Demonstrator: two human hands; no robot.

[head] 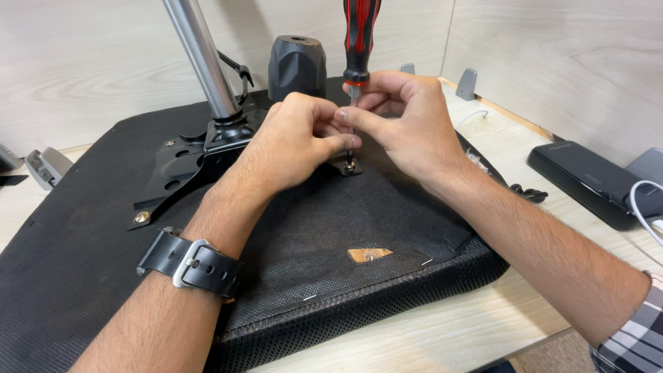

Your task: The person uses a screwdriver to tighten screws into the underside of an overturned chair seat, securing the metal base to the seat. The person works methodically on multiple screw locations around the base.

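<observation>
An upturned black chair seat (331,235) lies on the table, its fabric underside facing up. A red and black screwdriver (360,38) stands upright, its tip on a screw (351,166) in a small metal plate on the seat. My right hand (404,124) pinches the screwdriver's shaft just below the handle. My left hand (293,141) is curled beside it, fingertips touching the shaft near the screw. A black strap watch (190,262) is on my left wrist.
A black metal bracket (179,169) with a silver column (204,59) is bolted to the seat at the left. A dark grey plastic cap (297,65) stands behind. At the right lie a black box (587,181) and a white cable (646,211). A tear in the fabric (369,254) shows wood.
</observation>
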